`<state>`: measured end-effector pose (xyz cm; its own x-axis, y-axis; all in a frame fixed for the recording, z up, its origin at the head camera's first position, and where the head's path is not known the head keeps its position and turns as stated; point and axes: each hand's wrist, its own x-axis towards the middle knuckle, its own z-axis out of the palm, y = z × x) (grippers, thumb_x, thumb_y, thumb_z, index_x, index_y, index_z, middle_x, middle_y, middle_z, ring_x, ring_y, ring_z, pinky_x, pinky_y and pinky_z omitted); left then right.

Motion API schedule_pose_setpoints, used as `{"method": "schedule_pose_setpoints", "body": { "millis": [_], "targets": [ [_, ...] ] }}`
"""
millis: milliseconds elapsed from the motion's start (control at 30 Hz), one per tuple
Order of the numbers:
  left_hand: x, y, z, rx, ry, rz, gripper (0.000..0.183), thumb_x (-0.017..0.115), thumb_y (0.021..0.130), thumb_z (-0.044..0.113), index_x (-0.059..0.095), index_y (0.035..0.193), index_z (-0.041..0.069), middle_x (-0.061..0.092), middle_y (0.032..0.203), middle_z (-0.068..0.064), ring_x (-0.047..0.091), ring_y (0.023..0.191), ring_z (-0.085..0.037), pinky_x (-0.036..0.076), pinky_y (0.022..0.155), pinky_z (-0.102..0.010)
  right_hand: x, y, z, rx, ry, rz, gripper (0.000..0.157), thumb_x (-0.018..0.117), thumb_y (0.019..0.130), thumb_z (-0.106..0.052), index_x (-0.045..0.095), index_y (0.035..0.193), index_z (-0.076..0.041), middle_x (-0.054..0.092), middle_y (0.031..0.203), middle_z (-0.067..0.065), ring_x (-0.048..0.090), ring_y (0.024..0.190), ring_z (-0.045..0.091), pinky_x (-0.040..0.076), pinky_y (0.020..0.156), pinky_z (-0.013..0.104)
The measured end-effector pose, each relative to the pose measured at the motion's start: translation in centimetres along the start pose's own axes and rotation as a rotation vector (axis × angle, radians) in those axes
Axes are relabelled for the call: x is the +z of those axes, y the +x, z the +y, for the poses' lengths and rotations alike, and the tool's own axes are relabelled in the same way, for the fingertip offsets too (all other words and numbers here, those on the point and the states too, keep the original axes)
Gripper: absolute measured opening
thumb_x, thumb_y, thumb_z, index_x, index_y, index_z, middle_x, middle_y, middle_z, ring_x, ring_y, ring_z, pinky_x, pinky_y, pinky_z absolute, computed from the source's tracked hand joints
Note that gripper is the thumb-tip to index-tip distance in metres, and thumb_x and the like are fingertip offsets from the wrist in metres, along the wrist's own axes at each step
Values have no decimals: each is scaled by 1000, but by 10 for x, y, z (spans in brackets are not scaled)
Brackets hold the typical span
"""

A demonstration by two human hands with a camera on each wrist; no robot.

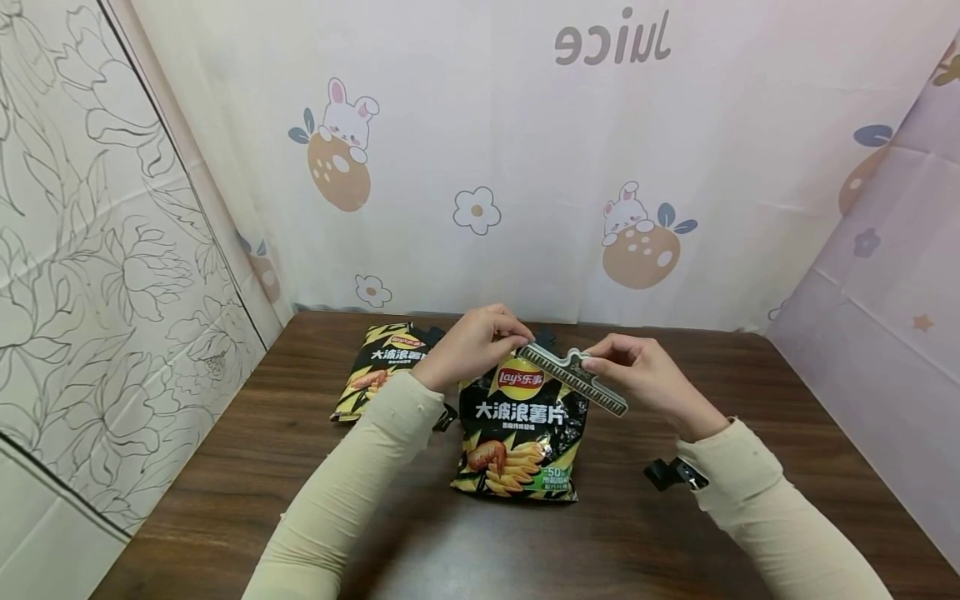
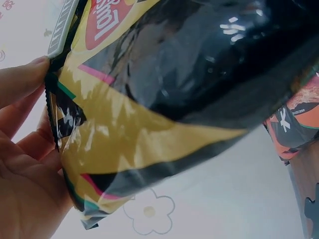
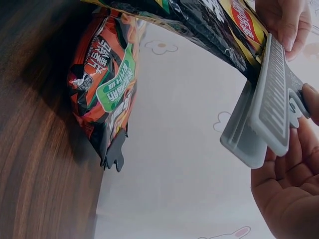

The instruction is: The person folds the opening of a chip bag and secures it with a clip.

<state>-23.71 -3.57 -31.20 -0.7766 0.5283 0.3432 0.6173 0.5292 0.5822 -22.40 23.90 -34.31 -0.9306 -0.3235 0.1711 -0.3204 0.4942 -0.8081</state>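
Note:
A black-and-yellow potato chip bag (image 1: 517, 467) stands upright at the middle of the table, its top edge folded or flattened. My left hand (image 1: 476, 346) pinches its top left corner between thumb and fingers; the left wrist view shows the thumb (image 2: 25, 79) right beside the clip's end. A long grey-white bag clip (image 1: 573, 379) slants across the bag's top edge, extending past its right corner. With thumb and fingers, my right hand (image 1: 648, 375) holds the clip by its handle. The clip's jaws are spread around the bag top in the right wrist view, free ends apart.
Another black chip bag (image 1: 367, 379) lies at the back left, with a dark clip (image 1: 430, 335) at its top. Behind the middle bag stands an orange-and-black bag (image 3: 104, 74), also with a dark clip (image 3: 115, 152). A patterned curtain (image 1: 480, 150) borders the wooden table (image 1: 240, 442).

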Motion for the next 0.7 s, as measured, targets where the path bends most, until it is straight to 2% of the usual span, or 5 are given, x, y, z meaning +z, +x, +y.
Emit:
{"method": "schedule_pose_setpoints", "body": {
  "millis": [167, 400, 700],
  "targets": [
    [0, 0, 1, -6, 1, -3, 17, 61, 98, 17, 77, 105, 14, 63, 96, 3, 52, 78, -12, 44, 68, -25, 2, 1, -2, -5, 9, -12, 26, 68, 93, -32, 72, 104, -9, 68, 98, 10, 61, 78, 29, 53, 66, 31],
    [0, 0, 1, -12, -11, -12, 18, 59, 99, 17, 77, 104, 14, 60, 97, 2, 51, 80, -13, 43, 69, -26, 3, 2, -4, 2, 6, -11, 27, 68, 93, -33, 71, 106, -10, 68, 97, 10, 60, 75, 17, 53, 66, 30],
    [-1, 0, 1, 2, -2, -17, 19, 58, 99, 17, 76, 104, 12, 59, 97, 2, 50, 81, -13, 42, 69, -26, 5, 3, -6, 10, 24, -12, 29, 66, 94, -35, 70, 109, -11, 66, 97, 9, 56, 74, 16, 50, 64, 29]
  ]
}}
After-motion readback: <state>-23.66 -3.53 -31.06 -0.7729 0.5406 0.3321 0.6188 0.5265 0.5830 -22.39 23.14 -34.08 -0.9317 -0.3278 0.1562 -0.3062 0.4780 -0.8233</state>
